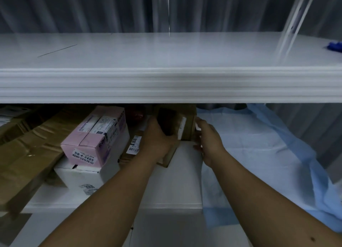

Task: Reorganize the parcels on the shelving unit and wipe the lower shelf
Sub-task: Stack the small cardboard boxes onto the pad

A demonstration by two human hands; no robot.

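On the lower shelf [185, 174] both my hands are on a small brown cardboard parcel [177, 124] just under the upper shelf's front edge. My left hand [157, 141] grips its left side, fingers curled round the dark face. My right hand [209, 137] holds its right side. Below my left hand lies another flat brown parcel [133, 144] with barcode labels. A pink box [96, 135] rests on a white box [87, 174] to the left. The parcel's top is hidden by the upper shelf.
The white upper shelf [166, 83] spans the view. Large brown taped cartons [27, 154] fill the lower shelf's left. A light blue sheet [259, 154] covers the lower shelf's right side. Something blue [335, 46] lies at the upper shelf's far right.
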